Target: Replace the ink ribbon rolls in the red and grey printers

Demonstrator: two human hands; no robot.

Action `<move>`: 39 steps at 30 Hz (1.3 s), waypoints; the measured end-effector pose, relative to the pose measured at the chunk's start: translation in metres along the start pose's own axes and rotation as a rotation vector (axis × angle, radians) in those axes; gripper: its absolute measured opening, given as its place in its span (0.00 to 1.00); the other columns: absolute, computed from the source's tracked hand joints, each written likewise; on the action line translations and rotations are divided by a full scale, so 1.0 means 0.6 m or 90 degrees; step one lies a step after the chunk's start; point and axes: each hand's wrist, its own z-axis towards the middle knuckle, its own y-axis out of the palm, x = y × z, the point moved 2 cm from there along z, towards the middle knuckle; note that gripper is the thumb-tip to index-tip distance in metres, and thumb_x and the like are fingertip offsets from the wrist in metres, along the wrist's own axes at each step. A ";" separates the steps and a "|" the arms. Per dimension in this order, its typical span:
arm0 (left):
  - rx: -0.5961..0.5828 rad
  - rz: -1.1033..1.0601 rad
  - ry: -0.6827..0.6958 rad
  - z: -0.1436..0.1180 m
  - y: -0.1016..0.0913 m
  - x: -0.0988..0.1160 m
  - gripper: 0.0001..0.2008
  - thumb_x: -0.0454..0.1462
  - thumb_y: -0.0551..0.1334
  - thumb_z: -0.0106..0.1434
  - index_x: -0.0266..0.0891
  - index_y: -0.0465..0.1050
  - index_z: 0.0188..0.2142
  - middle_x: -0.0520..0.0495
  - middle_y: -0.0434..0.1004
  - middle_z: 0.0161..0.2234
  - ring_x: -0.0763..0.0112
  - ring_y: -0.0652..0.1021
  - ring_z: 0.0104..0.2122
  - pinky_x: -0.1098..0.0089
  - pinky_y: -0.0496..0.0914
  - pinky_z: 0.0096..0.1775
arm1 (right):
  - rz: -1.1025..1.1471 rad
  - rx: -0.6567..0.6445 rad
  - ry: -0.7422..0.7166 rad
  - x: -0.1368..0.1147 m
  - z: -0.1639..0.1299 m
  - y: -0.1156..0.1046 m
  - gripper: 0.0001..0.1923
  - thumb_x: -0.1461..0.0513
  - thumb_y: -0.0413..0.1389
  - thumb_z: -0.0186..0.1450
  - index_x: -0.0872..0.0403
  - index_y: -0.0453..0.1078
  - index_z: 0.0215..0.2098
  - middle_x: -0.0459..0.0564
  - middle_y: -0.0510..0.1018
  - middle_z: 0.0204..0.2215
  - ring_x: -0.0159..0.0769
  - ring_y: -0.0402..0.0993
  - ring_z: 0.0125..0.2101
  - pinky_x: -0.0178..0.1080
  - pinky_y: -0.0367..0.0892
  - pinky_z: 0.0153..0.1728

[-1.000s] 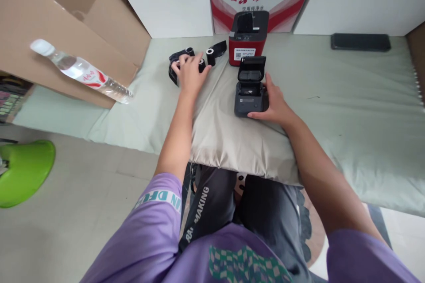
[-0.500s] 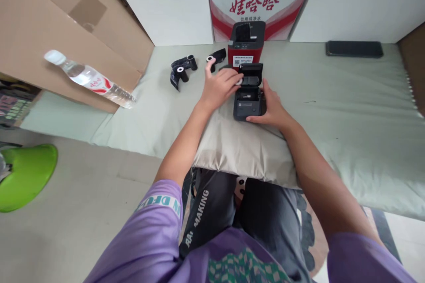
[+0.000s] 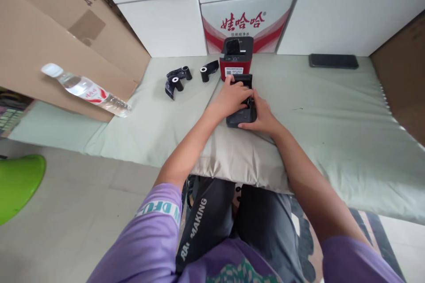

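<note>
The open compartment of a small dark device (image 3: pixel 236 120) is being covered by the fingers of the left hand (image 3: pixel 233 98), so its contents are being hidden from view. The device is resting near the front edge of the cloth-covered surface (image 3: pixel 332 110), its lid (image 3: pixel 245 79) standing raised. The left hand is being kept bent, fingertips dipping toward the compartment; whether anything is being held there cannot be told. The device's right side is being gripped by the right hand (image 3: pixel 262 117), part-closed, its thumb lying along the near edge. Clear liquid is being held in a capped bottle (image 3: pixel 89 90), standing beside a cardboard box (image 3: pixel 66 39). Directly behind the lid, space is being taken up by a red-and-black machine (image 3: pixel 236 57). Black rolls (image 3: pixel 178 83) with loose ends are lying to the left, well apart from a dark flat object (image 3: pixel 334 61) at the right.
</note>
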 end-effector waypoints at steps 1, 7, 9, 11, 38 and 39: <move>-0.013 0.003 -0.011 0.003 0.002 0.001 0.10 0.35 0.72 0.64 0.46 0.82 0.45 0.45 0.85 0.40 0.52 0.80 0.48 0.43 0.61 0.60 | -0.003 0.000 0.002 0.002 0.000 0.001 0.82 0.28 0.68 0.42 0.48 0.36 0.82 0.67 0.66 0.69 0.75 0.62 0.67 0.73 0.55 0.67; -0.108 -0.016 -0.086 0.007 -0.005 0.002 0.06 0.36 0.72 0.64 0.40 0.84 0.42 0.40 0.85 0.38 0.49 0.81 0.47 0.44 0.60 0.59 | -0.017 0.004 0.002 0.012 -0.002 0.003 0.83 0.29 0.69 0.43 0.49 0.33 0.82 0.67 0.68 0.67 0.73 0.65 0.65 0.73 0.56 0.66; -0.097 -0.057 -0.072 -0.003 -0.011 -0.001 0.09 0.40 0.70 0.68 0.41 0.84 0.45 0.40 0.86 0.42 0.49 0.80 0.51 0.44 0.58 0.60 | -0.019 0.000 0.001 0.011 -0.003 0.003 0.81 0.31 0.69 0.46 0.50 0.32 0.82 0.67 0.68 0.67 0.73 0.65 0.65 0.72 0.56 0.66; -0.038 -0.107 -0.053 -0.019 -0.018 -0.011 0.12 0.44 0.66 0.72 0.44 0.83 0.49 0.41 0.85 0.49 0.50 0.79 0.54 0.44 0.56 0.62 | -0.025 -0.004 0.003 0.010 -0.003 0.003 0.81 0.32 0.70 0.47 0.51 0.32 0.82 0.68 0.68 0.67 0.73 0.65 0.66 0.72 0.56 0.67; 0.436 -0.837 -0.223 -0.080 0.025 0.015 0.21 0.57 0.59 0.73 0.46 0.66 0.53 0.47 0.81 0.43 0.70 0.83 0.34 0.66 0.76 0.41 | 0.543 0.101 0.132 0.039 0.031 0.008 0.68 0.35 0.71 0.51 0.36 0.43 0.80 0.51 0.68 0.72 0.51 0.69 0.69 0.60 0.61 0.73; 0.424 -0.866 -0.215 -0.081 0.022 0.019 0.21 0.57 0.59 0.73 0.47 0.66 0.53 0.49 0.81 0.42 0.73 0.82 0.28 0.66 0.76 0.38 | 0.548 0.106 0.132 0.038 0.031 0.007 0.66 0.35 0.71 0.51 0.37 0.46 0.79 0.52 0.70 0.71 0.51 0.70 0.68 0.60 0.63 0.72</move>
